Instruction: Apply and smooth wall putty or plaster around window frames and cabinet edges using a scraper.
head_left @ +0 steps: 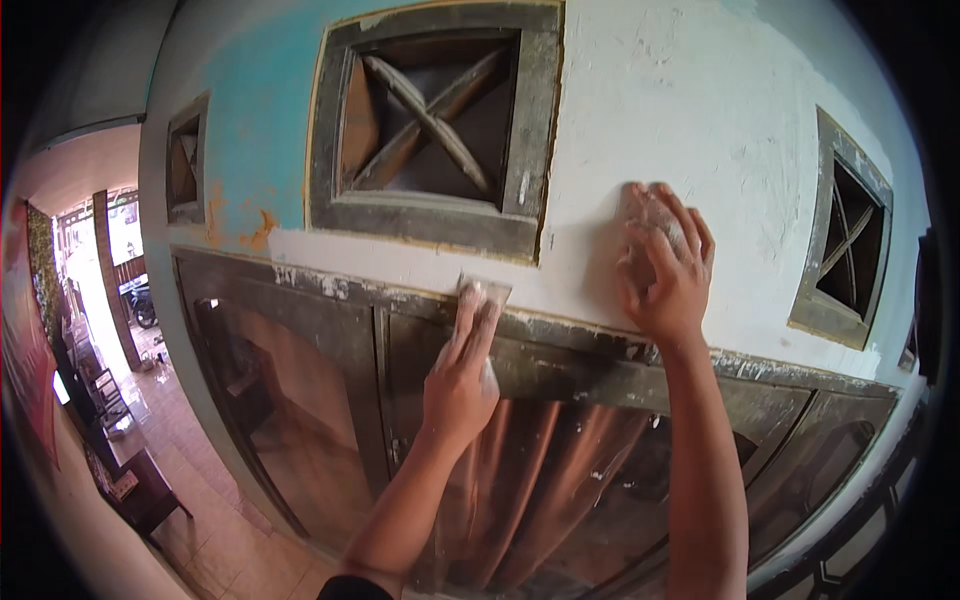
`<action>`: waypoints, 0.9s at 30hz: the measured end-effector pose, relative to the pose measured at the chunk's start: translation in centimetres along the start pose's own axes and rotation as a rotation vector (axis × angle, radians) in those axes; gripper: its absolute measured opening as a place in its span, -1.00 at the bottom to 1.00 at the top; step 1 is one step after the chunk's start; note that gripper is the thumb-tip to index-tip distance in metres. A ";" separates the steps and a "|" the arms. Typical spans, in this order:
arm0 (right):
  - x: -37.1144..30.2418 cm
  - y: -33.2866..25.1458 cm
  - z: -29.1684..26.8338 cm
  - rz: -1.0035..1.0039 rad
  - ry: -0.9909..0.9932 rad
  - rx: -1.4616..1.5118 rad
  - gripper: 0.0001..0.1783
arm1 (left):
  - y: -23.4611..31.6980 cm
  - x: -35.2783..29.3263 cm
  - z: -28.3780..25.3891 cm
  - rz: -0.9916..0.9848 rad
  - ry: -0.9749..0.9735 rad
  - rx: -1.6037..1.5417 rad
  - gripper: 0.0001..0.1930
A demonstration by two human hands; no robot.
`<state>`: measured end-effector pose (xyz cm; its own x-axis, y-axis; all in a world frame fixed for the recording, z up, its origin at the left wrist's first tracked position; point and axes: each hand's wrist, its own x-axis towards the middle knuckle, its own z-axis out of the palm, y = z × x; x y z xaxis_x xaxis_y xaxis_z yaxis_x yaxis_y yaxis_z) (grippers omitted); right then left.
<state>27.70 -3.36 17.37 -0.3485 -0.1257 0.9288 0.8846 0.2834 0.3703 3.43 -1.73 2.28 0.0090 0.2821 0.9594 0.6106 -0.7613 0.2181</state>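
My left hand [466, 370] is closed on a thin, flat putty scraper [499, 290]. Its blade meets the white-coated strip of wall just above the top rail of the window frame [590, 345]. Whitish smears cover the fingers. Higher up and to the right, my right hand [672, 265] rests against the white wall [690, 110], its fingers curled round a rounded, pale grey-white lump [660, 215]. What the lump is cannot be made out, as the fingers hide part of it.
A dark wooden vent frame with crossed bars [435, 215] sits above my left hand; a smaller one [845, 240] is at the right. Turquoise wall [255, 120] shows at the left. Curtains [540, 470] hang behind the window glass. Far left, a dark chair [150, 490] stands on the tiled floor.
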 end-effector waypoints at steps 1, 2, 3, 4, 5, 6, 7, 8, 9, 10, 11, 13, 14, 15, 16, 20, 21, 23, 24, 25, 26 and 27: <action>0.1 -0.2 0.2 -0.001 0.011 0.005 -0.76 | -0.5 -0.6 -0.1 0.041 0.021 0.054 -0.16; 0.3 -0.3 0.4 -0.006 0.016 0.006 -0.76 | -0.6 -0.7 -0.2 0.033 0.036 0.030 -0.16; 0.3 -0.4 0.1 -0.009 0.010 0.002 -0.76 | -0.4 -0.6 -0.2 0.033 0.035 0.030 -0.16; 0.3 -0.2 0.0 -0.017 0.015 -0.009 -0.75 | 0.0 -0.3 -0.4 0.008 0.019 0.003 -0.18; 0.3 -0.1 -0.2 -0.017 0.012 -0.009 -0.75 | 0.3 0.1 -0.5 -0.018 0.003 -0.025 -0.20; 0.3 -0.1 -0.2 -0.012 0.009 -0.018 -0.75 | 0.6 0.7 -0.9 -0.015 -0.001 -0.030 -0.20; 0.2 0.0 0.0 -0.008 0.005 -0.028 -0.75 | 0.6 1.0 -0.8 -0.020 -0.002 -0.024 -0.20; -0.1 0.4 0.2 -0.008 0.009 -0.020 -0.74 | 0.7 1.1 -0.7 -0.030 -0.008 -0.025 -0.20; 0.0 0.2 0.3 -0.004 0.005 -0.014 -0.74 | 0.8 0.9 -0.9 -0.041 -0.018 -0.026 -0.20; 0.2 0.2 0.3 -0.007 0.012 -0.017 -0.73 | 0.5 0.4 -1.0 -0.046 -0.023 -0.022 -0.20; 0.2 0.1 0.3 -0.011 0.020 -0.022 -0.73 | 0.1 -0.3 -1.0 -0.039 -0.009 -0.014 -0.20; 0.3 -0.1 0.4 -0.012 0.013 -0.026 -0.72 | -0.3 -0.3 -0.8 -0.024 0.006 -0.019 -0.20; 0.3 -0.2 0.4 -0.015 0.008 -0.025 -0.72 | -0.2 0.1 -0.9 -0.022 0.006 -0.011 -0.20; 0.2 -0.2 0.3 -0.013 0.007 -0.026 -0.72 | 0.1 0.7 -1.1 -0.023 0.005 -0.001 -0.20; 0.2 -0.1 0.3 -0.015 0.008 -0.025 -0.72 | 0.5 1.4 -1.2 -0.032 0.004 -0.009 -0.19; -0.1 0.1 0.3 -0.022 -0.012 -0.030 -0.70 | 0.1 0.7 -0.7 -0.041 0.002 -0.016 -0.18; -0.1 0.1 0.3 -0.021 -0.014 -0.028 -0.70 | -0.1 0.1 -0.8 -0.038 0.000 -0.003 -0.18; 0.0 0.1 0.2 -0.016 -0.005 -0.030 -0.64 | -0.3 -0.3 -1.2 -0.038 -0.005 0.011 -0.18; 0.1 0.0 0.2 -0.014 -0.007 -0.027 -0.64 | -0.5 0.2 -1.5 -0.013 0.002 0.026 -0.18; 0.1 -0.1 0.2 -0.009 -0.017 -0.030 -0.61 | -0.6 0.8 -1.6 0.012 0.008 0.042 -0.18; 0.2 -0.1 0.3 -0.004 -0.027 -0.033 -0.57 | -0.5 1.3 -1.4 -0.007 0.019 0.023 -0.18; 0.1 -0.1 0.2 0.001 -0.032 -0.033 -0.57 | -0.2 1.6 -1.4 -0.009 0.013 0.022 -0.18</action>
<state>27.52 -3.19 17.47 -0.3567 -0.0952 0.9293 0.8947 0.2515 0.3692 2.23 -1.90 3.98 -0.0066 0.2811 0.9597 0.6276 -0.7460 0.2228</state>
